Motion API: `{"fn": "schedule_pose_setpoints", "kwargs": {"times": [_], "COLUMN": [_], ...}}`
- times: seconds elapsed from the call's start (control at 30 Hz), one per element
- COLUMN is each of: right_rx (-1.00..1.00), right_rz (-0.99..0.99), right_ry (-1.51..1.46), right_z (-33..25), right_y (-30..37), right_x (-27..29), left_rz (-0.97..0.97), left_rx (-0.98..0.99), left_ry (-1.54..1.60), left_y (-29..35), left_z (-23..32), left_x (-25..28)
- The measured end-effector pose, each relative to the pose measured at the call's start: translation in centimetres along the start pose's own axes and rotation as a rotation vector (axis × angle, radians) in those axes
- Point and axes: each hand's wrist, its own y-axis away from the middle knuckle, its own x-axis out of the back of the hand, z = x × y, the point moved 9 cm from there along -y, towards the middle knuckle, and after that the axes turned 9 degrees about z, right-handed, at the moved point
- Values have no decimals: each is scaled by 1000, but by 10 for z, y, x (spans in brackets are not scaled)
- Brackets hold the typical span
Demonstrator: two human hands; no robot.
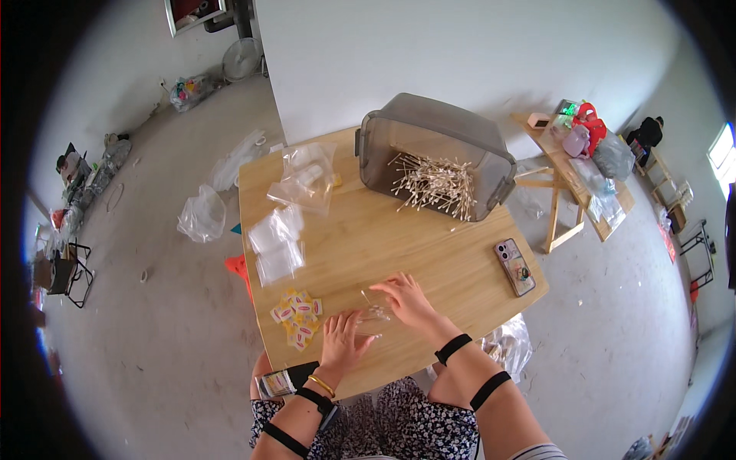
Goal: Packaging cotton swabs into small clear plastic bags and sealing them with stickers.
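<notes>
Between my hands lies a small clear bag [376, 313] with cotton swabs in it, flat on the wooden table [368, 245]. My left hand [343, 340] rests on the tabletop at the bag's left, fingers spread and thumb pointing right. A loose swab [372, 335] shows by that thumb. Over the bag's upper right side is my right hand [410, 299], index finger stretched left and fingers apart. Close to its fingertip I see a small white swab tip [363, 292]. Yellow and white small labels [297, 316] lie in a pile left of my left hand.
A grey translucent bin [441, 115] lies tipped toward me at the back, with many cotton swabs [437, 184] inside. Clear bags [277, 241] are stacked at the left. A phone [514, 267] lies near the right edge. A side table [563, 165] holds bags.
</notes>
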Motion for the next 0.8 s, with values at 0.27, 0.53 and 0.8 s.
{"fn": "schedule_pose_setpoints", "kwargs": {"times": [0.27,0.53,0.8], "right_rx": [142,-123,-265], "right_rz": [-137,-109,10], "right_ry": [-36,220,-180], "right_z": [-12,1,8], "right_y": [-11,-8,-17], "right_x": [-23,-52,-30], "left_rz": [35,97,97], "left_rx": [15,-71,-170], "left_ry": [37,59,41], "left_y": [2,5,14], "left_z": [3,14,12], "left_x": [-4,1,0]}}
